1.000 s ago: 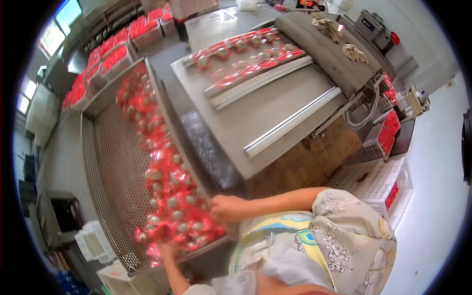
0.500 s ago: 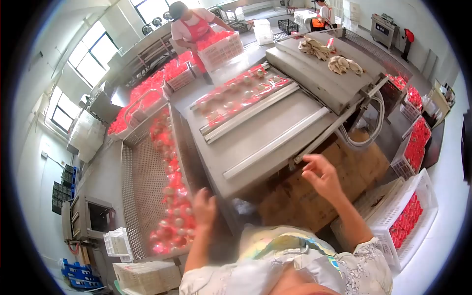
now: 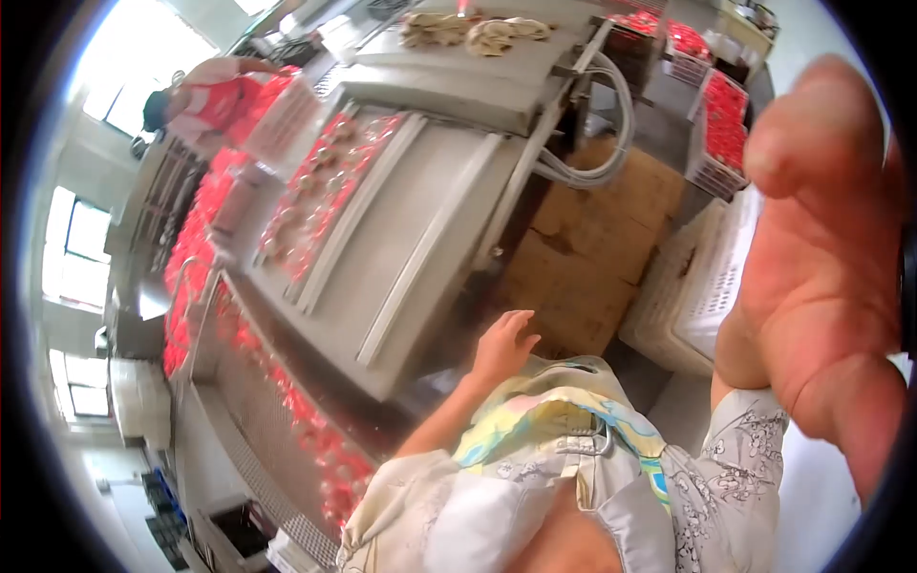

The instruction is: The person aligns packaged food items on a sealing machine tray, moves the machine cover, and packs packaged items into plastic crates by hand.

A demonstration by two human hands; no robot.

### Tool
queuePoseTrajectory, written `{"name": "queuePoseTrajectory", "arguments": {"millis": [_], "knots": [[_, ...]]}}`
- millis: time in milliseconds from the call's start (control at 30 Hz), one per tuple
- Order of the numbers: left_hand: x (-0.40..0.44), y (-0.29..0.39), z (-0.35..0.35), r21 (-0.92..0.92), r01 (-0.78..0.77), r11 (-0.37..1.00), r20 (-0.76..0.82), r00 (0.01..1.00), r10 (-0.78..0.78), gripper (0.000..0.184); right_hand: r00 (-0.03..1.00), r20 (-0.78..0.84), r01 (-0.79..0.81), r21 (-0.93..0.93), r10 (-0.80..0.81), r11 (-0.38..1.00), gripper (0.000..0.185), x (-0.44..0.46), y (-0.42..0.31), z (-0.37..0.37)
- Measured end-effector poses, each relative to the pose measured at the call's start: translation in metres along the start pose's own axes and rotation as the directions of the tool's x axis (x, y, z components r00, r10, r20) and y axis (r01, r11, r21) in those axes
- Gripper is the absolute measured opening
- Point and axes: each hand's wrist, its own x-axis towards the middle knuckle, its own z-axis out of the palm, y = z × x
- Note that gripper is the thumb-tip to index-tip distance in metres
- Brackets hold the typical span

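My left hand is in front of my apron, near the front corner of a steel machine table. Its fingers are stretched, the thumb stands apart, and it holds nothing. Large and close to the camera, my right hand is raised at the right edge. Its fingers are partly cut off, so what they do is unclear. A row of clear-and-red packs with round pale items lies at the far left of the table beside two metal bars. More red packs fill one side of a perforated steel trough.
A co-worker in a red apron holds a white crate of red packs. Cloth gloves lie on the machine's lid. Cables loop beside it, above a cardboard sheet. White crates stand at right.
My right hand has risen from beside the table's front edge to close before the camera. My left hand has moved away from the trough toward my apron. The view has turned.
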Motion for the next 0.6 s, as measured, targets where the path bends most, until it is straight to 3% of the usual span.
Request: {"name": "queuePoseTrajectory", "arguments": {"millis": [133,167,200,233,267,400,467,600], "knots": [[0.032,-0.018,0.002,-0.020,-0.129,0.991,0.028,0.991,0.130,0.035,0.999,-0.022,-0.030,-0.261,0.026,0.965,0.083,-0.011,0.006,-0.024],[0.035,-0.021,-0.002,0.010,-0.144,0.990,0.030,0.989,0.143,0.035,0.999,-0.040,-0.043,-0.320,0.032,0.946,0.082,-0.014,0.006,-0.029],[0.043,-0.033,0.004,0.147,-0.078,0.986,0.142,0.988,0.057,0.036,0.998,-0.055,-0.057,-0.368,0.040,0.928,0.082,-0.016,0.007,-0.034],[0.043,-0.063,0.015,0.103,-0.201,0.974,0.002,0.979,0.202,0.035,0.996,-0.080,-0.071,-0.408,0.042,0.910,0.082,-0.018,0.009,-0.038],[0.050,-0.041,-0.002,0.046,-0.172,0.984,-0.009,0.985,0.172,0.034,0.995,-0.096,-0.076,-0.444,0.037,0.893,0.081,-0.021,0.010,-0.042],[0.064,-0.059,0.006,0.020,-0.122,0.992,0.025,0.992,0.121,0.032,0.994,-0.099,-0.090,-0.567,0.040,0.819,0.080,-0.030,0.015,-0.051],[0.064,-0.050,0.003,-0.100,-0.120,0.988,0.051,0.991,0.125,0.029,0.994,-0.107,-0.092,-0.606,0.034,0.790,0.079,-0.031,0.013,-0.056],[0.077,-0.042,0.016,-0.069,-0.113,0.991,0.231,0.965,0.126,0.030,0.994,-0.111,-0.059,-0.694,-0.025,0.717,0.078,-0.027,0.003,-0.076]]}}
